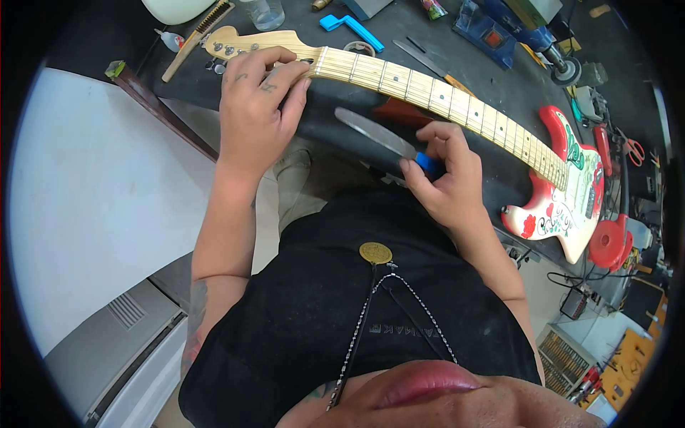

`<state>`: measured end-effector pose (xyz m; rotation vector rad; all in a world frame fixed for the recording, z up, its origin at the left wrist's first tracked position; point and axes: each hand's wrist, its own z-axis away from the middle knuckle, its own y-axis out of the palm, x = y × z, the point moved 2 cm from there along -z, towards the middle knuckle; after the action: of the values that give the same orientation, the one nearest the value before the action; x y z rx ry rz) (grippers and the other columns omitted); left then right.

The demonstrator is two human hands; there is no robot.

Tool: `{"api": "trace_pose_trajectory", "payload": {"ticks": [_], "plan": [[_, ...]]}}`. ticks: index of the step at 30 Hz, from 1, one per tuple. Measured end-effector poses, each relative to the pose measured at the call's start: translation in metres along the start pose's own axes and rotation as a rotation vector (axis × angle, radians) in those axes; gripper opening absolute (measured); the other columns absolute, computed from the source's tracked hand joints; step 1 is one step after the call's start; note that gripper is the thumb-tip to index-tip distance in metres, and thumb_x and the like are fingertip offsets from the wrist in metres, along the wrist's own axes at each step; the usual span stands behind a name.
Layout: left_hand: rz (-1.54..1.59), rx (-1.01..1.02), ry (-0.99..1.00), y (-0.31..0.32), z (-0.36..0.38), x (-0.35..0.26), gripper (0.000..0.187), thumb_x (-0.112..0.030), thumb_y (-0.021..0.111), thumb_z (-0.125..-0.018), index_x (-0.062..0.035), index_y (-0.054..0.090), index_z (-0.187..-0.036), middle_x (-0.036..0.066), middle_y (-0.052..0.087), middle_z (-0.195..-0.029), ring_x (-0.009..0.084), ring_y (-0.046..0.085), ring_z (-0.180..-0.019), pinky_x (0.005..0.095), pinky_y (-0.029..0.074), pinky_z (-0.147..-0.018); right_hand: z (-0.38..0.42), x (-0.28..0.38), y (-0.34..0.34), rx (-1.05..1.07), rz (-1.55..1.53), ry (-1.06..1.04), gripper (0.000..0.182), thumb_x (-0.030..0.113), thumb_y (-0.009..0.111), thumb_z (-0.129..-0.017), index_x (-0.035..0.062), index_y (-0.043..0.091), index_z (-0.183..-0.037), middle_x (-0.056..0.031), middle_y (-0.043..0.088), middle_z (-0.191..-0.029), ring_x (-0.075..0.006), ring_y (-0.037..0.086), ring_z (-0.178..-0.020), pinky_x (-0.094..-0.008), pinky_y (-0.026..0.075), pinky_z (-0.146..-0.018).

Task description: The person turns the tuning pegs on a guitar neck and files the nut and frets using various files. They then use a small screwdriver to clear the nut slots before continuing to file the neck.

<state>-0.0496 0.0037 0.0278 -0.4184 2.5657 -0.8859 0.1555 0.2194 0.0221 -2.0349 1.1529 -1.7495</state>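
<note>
An electric guitar with a painted red-and-white body lies face up across the bench, its pale maple neck reaching to the headstock on the left. My left hand bends over the headstock end, fingers curled on the strings by the nut; what lies under the fingertips is hidden. Below the neck, my right hand grips a file by its blue handle. The file's flat grey blade points up and left, apart from the strings.
Behind the neck lie a wooden-handled brush, a blue string winder, a roll of tape and a thin blade with a wooden handle. A blue machine stands at the back right. Red-handled scissors lie past the guitar body.
</note>
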Motion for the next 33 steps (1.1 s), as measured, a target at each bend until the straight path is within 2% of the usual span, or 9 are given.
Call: {"api": "trace_pose_trajectory", "payload": {"ticks": [5,10,12,16,21,24,27,31,33], "plan": [[0.013,-0.031,0.068,0.005,0.003,0.003,0.026,-0.007,0.087,-0.088,-0.0086,0.084,-0.114,0.007,0.077,-0.118,0.0307,0.068,-0.11,0.0422,0.053,-0.097,0.0,0.009,-0.006,0.026,0.21,-0.19,0.024,0.014,0.087,-0.089,0.0068,0.07,-0.105,-0.0103,0.073,-0.085,-0.0333,0.071,-0.069,-0.0431,0.056,-0.064],[0.025,-0.013,0.016,0.003,0.006,-0.001,0.03,-0.006,0.087,-0.086,-0.0067,0.083,-0.116,0.008,0.077,-0.12,0.032,0.067,-0.112,0.0434,0.053,-0.099,0.013,-0.007,-0.003,0.003,0.415,-0.149,0.028,0.013,0.089,-0.086,0.0068,0.073,-0.108,-0.0106,0.073,-0.099,-0.0348,0.072,-0.085,-0.0448,0.058,-0.073],[0.05,-0.016,0.009,0.003,0.006,-0.003,0.032,-0.006,0.087,-0.084,-0.0068,0.082,-0.116,0.008,0.076,-0.12,0.0317,0.067,-0.111,0.0437,0.052,-0.099,0.014,-0.004,-0.007,-0.219,0.51,-0.299,0.033,0.011,0.091,-0.082,0.0067,0.074,-0.11,-0.0111,0.072,-0.105,-0.0352,0.07,-0.087,-0.0462,0.056,-0.077],[0.032,-0.021,0.012,0.003,0.006,-0.004,0.032,-0.006,0.087,-0.085,-0.0072,0.081,-0.116,0.007,0.075,-0.12,0.0315,0.066,-0.111,0.0436,0.05,-0.1,0.009,0.015,-0.028,-0.3,0.431,-0.326,0.034,0.007,0.091,-0.08,0.0064,0.075,-0.11,-0.011,0.07,-0.097,-0.0351,0.067,-0.084,-0.047,0.055,-0.079],[0.044,-0.015,0.024,0.009,0.003,0.0,0.022,-0.005,0.084,-0.091,-0.0085,0.081,-0.113,0.006,0.076,-0.12,0.0314,0.066,-0.113,0.0459,0.048,-0.104,-0.045,0.023,-0.097,-0.15,0.375,-0.293,0.018,0.01,0.081,-0.092,0.0038,0.074,-0.107,-0.0119,0.071,-0.088,-0.0348,0.07,-0.085,-0.0449,0.056,-0.078],[-0.009,-0.009,0.029,0.007,-0.001,-0.001,0.017,-0.006,0.083,-0.093,-0.0084,0.08,-0.11,0.004,0.075,-0.121,0.0325,0.065,-0.117,0.0474,0.046,-0.107,-0.091,-0.002,-0.11,0.134,0.441,-0.026,0.017,0.01,0.073,-0.102,-0.0015,0.073,-0.115,-0.0147,0.073,-0.095,-0.0291,0.072,-0.092,-0.0406,0.057,-0.083],[-0.008,0.065,-0.031,0.0,-0.014,-0.004,0.016,-0.006,0.08,-0.095,-0.0083,0.078,-0.11,0.003,0.073,-0.124,0.0327,0.064,-0.121,0.048,0.045,-0.106,-0.12,-0.039,-0.103,0.416,0.494,-0.071,0.018,0.01,0.075,-0.101,-0.002,0.073,-0.114,-0.0168,0.074,-0.1,-0.031,0.073,-0.096,-0.0423,0.057,-0.087],[-0.084,0.185,0.014,0.002,-0.022,0.0,0.01,-0.005,0.074,-0.098,-0.0086,0.074,-0.108,0.002,0.071,-0.126,0.0297,0.064,-0.124,0.0509,0.042,-0.102,-0.138,-0.058,-0.089,0.448,0.529,-0.118,0.021,0.012,0.079,-0.099,-0.0021,0.073,-0.112,-0.019,0.075,-0.105,-0.0343,0.073,-0.1,-0.0443,0.057,-0.091],[-0.054,0.225,0.088,0.005,-0.022,0.004,0.01,-0.005,0.071,-0.1,-0.0088,0.071,-0.109,0.002,0.07,-0.126,0.0292,0.064,-0.126,0.0523,0.04,-0.104,-0.145,-0.062,-0.086,0.501,0.602,0.04,0.024,0.015,0.082,-0.096,-0.0029,0.072,-0.108,-0.0204,0.075,-0.109,-0.0374,0.073,-0.102,-0.0454,0.057,-0.092]]}}
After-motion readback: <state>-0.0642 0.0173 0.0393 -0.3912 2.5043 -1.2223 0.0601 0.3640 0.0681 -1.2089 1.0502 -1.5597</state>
